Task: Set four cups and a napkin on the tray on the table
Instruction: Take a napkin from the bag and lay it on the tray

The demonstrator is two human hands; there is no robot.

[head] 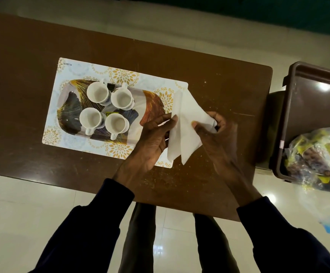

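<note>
Several white cups stand in a two-by-two group on a patterned tray (150, 103): one cup (98, 92) back left, another cup (121, 97) back right, a third cup (91, 118) front left. The tray lies on a floral placemat (65, 107) on the brown table (22, 75). A white paper napkin (184, 123), partly folded, hangs just right of the tray's right end. My left hand (154, 138) pinches its left edge; my right hand (213, 134) grips its right corner.
A brown plastic bin (298, 107) stands right of the table, with a clear bag of wrapped items (316, 154) in it. The table's right edge runs near my right hand. My legs show below the near edge, over pale floor tiles.
</note>
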